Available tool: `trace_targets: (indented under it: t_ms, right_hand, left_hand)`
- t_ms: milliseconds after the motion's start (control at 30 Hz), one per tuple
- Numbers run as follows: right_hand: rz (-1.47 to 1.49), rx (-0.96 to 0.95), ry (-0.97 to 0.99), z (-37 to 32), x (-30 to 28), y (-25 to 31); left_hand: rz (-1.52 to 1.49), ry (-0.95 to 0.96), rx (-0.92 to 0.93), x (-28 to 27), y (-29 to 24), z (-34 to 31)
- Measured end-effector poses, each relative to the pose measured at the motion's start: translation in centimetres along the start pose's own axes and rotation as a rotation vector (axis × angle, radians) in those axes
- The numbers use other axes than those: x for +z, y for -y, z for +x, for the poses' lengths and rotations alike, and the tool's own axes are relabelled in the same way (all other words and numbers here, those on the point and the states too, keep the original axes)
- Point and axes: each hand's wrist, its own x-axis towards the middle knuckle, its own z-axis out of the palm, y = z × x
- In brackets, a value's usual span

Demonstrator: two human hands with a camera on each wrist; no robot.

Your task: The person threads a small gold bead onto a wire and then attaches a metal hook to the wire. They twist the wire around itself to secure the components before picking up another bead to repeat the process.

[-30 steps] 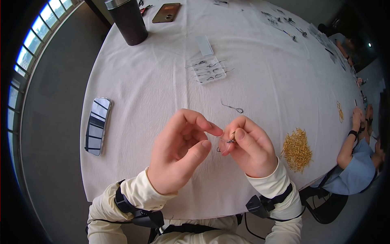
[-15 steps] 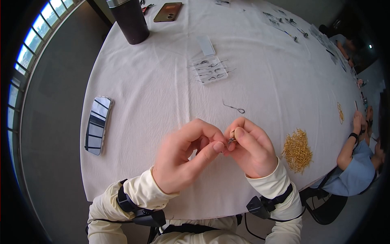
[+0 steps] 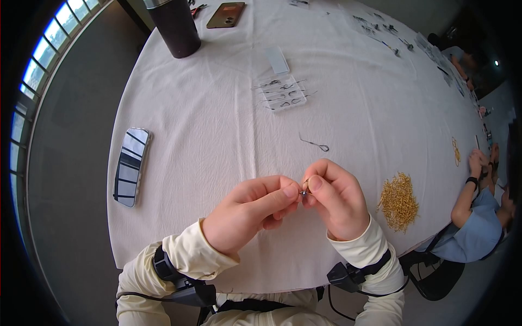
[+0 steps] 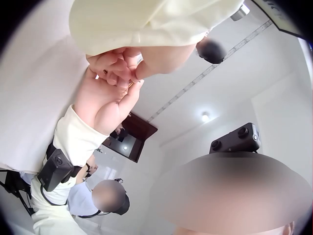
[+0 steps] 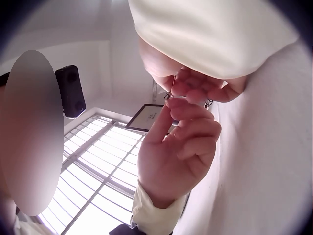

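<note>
In the head view, my left hand and right hand meet fingertip to fingertip above the cloth. Between them sits a small dark metal piece with a bit of gold at the right fingertips. My right thumb and forefinger pinch it. From the other side, my left thumb and forefinger pinch a thin strand at its end, mostly hidden by the fingers. The right wrist view shows a dark wire loop beside the fingers. Just beyond the hands lies a dark looped wire with a thin tail.
A clear compartment box holds several hook-like pieces. To the right is a heap of small gold metal pieces. A phone lies left; a dark tumbler and another phone stand farther back. Another person sits at the right.
My left hand has come down and right, its fingertips closing from spread to a pinch against the small piece. The right hand keeps its pinch nearly in place.
</note>
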Motion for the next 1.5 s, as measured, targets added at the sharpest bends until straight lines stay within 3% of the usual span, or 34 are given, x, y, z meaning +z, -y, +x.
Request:
trace_targets:
  t_ms: [167, 333, 500, 600, 833, 900, 1000, 1133, 1200, 1300, 1500]
  right_hand:
    - [-0.121, -0.057, -0.059, -0.2, 0.5, 0.4]
    - [-0.281, -0.165, -0.125, 0.0, 0.5, 0.3]
    - [-0.713, -0.503, -0.187, 0.4, 0.2, 0.3]
    - [-0.705, -0.548, -0.165, 0.5, 0.1, 0.2]
    - [-0.313, -0.375, -0.069, 0.3, 0.4, 0.2]
    - [-0.043, -0.184, -0.092, 0.1, 0.5, 0.5]
    - [0.122, -0.088, -0.117, 0.1, 0.0, 0.6]
    - [0.074, -0.153, -0.127, 0.2, 0.0, 0.6]
    - [-0.372, -0.272, -0.081, 0.2, -0.6, 0.9]
    - [-0.478, -0.357, -0.074, 0.3, -0.1, 1.4]
    - [-0.394, -0.311, -0.044, 0.3, -0.4, 0.8]
  left_hand:
    - [0.077, -0.069, 0.034, 0.6, -0.5, -0.2]
    - [0.297, -0.169, 0.279, 0.4, 0.1, -0.1]
    - [0.414, -0.228, 0.284, 0.5, -0.2, -0.4]
    - [0.489, -0.264, 0.307, 0.7, 0.0, -0.5]
    - [0.666, -0.287, 0.493, 0.9, 0.0, -0.5]
    - [0.666, -0.288, 0.492, 0.9, -0.1, -0.5]
    - [0.634, -0.287, 0.480, 0.8, -0.1, -0.5]
    - [0.589, -0.277, 0.460, 0.6, -0.1, -0.3]
    - [0.605, -0.273, 0.458, 0.6, -0.3, -0.4]
    - [0.626, -0.262, 0.454, 0.5, -0.4, -0.4]
    - [0.590, -0.220, 0.393, 0.3, -0.4, -0.4]
